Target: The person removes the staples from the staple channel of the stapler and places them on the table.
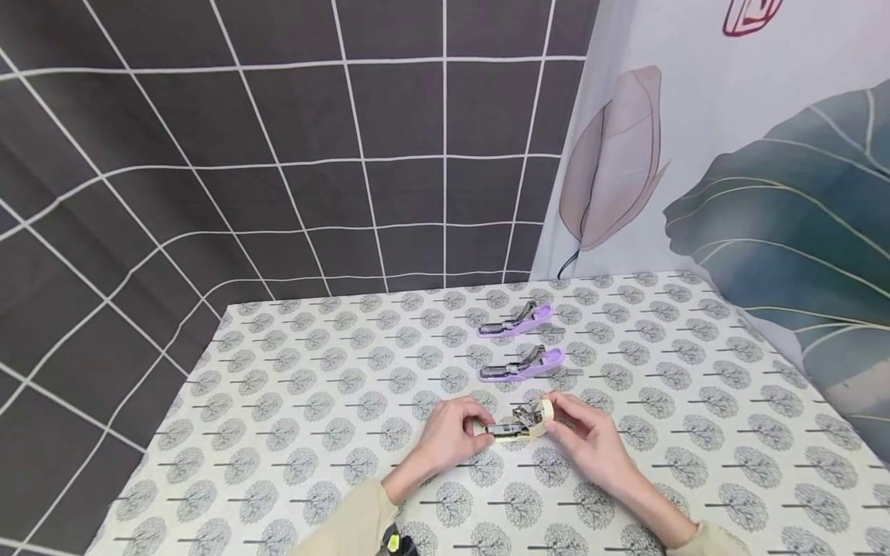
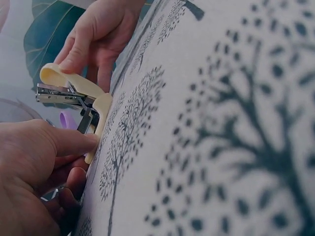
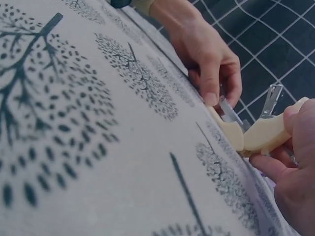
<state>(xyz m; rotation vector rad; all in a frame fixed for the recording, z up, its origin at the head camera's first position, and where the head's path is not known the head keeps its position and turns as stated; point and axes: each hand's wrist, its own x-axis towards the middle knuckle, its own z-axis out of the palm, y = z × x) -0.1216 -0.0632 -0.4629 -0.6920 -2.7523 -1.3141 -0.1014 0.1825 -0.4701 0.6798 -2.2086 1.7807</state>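
Observation:
A cream stapler (image 1: 539,431) with its top swung open is between the two hands, low over the cloth. My left hand (image 1: 448,437) pinches the far end of its base (image 2: 102,115) between thumb and fingers. At the other end, my right hand (image 1: 594,444) grips the raised cream cover (image 3: 269,132), thumb on one side and fingers on the other. The metal staple channel shows between the two parts. Beyond the hands lie two purple staplers, a nearer one (image 1: 516,374) and a farther one (image 1: 511,330), both opened out with their metal parts showing.
A table covered by a white cloth (image 1: 299,432) with a grey tree print lies under everything. Dark cloth with a white grid (image 1: 389,193) hangs behind it at the left. To the right hangs a pale curtain (image 1: 626,224) with large leaves.

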